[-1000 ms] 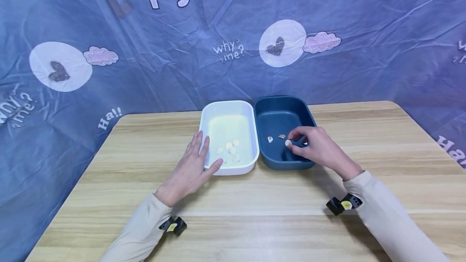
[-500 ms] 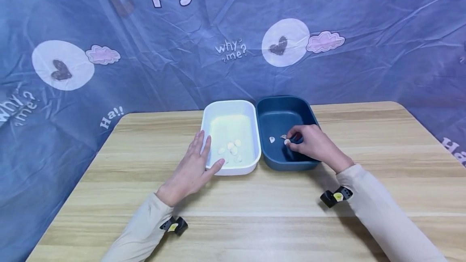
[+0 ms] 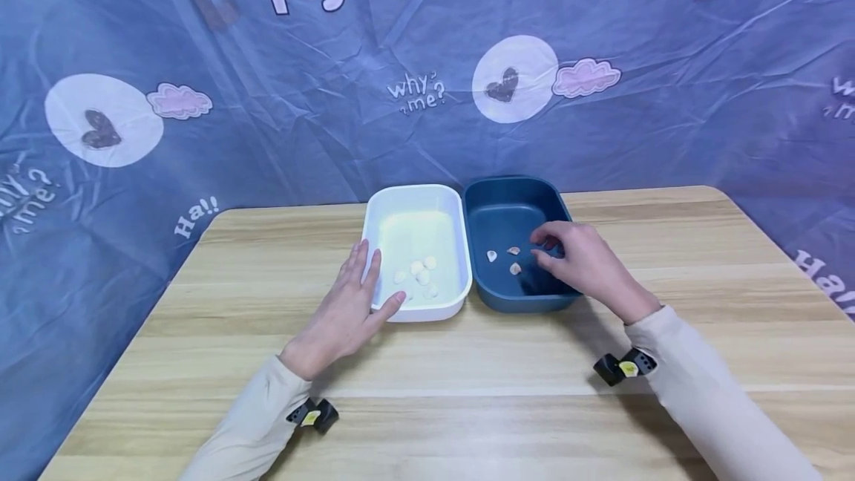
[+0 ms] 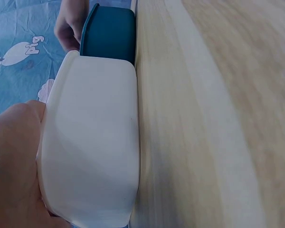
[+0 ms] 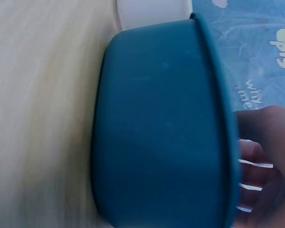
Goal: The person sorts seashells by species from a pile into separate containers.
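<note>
Right hand [image 3: 581, 262] hovers with loosely curled, empty fingers over the blue tray [image 3: 557, 206], near the tabletop's far edge; 3 cloves [image 3: 515, 268] lie inside. Left hand [image 3: 347, 310], fingers straight, steadies the white tray [image 3: 374, 206]. Cloves appear light, firm and smooth-skinned: pinch each across its sides. Open tabletop [image 3: 668, 332] surrounds both trays.

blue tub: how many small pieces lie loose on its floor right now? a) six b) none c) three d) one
c: the head view shows three small pieces on the floor of the blue tub, just left of the right hand.
</note>
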`<state>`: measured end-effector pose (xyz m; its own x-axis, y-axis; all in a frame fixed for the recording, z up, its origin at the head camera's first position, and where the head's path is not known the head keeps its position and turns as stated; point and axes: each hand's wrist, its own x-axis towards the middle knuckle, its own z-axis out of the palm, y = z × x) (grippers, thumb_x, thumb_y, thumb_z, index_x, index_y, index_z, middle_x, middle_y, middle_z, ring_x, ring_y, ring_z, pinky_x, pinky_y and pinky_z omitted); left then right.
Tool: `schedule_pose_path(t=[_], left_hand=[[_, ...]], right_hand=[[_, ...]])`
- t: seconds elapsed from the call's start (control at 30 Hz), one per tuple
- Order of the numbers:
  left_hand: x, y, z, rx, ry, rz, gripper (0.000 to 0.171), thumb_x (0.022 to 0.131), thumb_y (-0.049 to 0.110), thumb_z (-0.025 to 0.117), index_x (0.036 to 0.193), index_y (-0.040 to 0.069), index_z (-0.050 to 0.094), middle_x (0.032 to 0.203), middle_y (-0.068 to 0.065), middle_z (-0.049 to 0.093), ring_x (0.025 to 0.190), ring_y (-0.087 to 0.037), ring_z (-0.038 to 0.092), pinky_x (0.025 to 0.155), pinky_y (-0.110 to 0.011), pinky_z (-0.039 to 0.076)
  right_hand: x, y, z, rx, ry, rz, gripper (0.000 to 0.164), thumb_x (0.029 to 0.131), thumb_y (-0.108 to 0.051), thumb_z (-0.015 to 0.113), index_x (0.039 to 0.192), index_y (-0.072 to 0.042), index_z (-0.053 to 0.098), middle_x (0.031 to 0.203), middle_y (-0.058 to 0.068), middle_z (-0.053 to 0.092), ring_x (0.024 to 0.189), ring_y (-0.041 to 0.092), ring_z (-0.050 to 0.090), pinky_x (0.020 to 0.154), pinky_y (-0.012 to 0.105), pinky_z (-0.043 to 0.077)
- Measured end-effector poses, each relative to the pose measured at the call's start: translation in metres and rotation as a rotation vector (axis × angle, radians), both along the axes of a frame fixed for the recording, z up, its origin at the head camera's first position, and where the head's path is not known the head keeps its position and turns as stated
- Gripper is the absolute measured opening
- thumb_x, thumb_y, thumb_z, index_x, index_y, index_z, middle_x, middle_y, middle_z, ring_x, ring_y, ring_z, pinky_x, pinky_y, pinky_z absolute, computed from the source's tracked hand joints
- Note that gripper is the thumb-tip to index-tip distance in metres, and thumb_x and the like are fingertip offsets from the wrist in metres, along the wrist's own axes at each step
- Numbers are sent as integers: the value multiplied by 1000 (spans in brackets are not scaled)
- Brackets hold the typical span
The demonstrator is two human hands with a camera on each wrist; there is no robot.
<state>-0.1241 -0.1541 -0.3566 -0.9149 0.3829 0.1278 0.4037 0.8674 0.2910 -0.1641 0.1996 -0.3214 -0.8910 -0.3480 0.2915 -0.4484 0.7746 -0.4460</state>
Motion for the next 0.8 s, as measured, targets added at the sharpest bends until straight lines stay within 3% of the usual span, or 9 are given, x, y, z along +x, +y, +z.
schedule_pose_path(t=[0.3,0.57,0.7,0.8], left_hand=[[-2,1,1,4,-16,5,86,98,61,32,149,-7,21,158,-24,2,147,-32,-3,119,-46,10],[-5,-11,5,20,3,47,85,98,61,33,152,-2,18,158,-24,8,146,-38,3,119,-50,6],[-7,-29,14,11,13,99,84,98,61,31,151,-3,20,157,-26,9,145,-41,3,117,-55,4],[-7,-45,21,3,5,153,84,98,62,30,152,-2,21,158,-25,6,145,-42,-1,116,-59,0]], right_hand=[[25,20,3,-68,163,8,9,83,-1,69,92,-4,70,88,4,69,75,17,63,67,40,56],[35,59,5,-55,299,-37,16,80,3,71,94,-5,70,87,3,70,79,10,60,69,14,46],[36,77,11,-13,293,-85,14,83,-2,70,96,-6,70,92,6,69,83,18,60,71,18,44],[37,87,17,5,276,-129,15,86,-9,70,100,-5,69,104,13,68,96,30,60,80,32,45]])
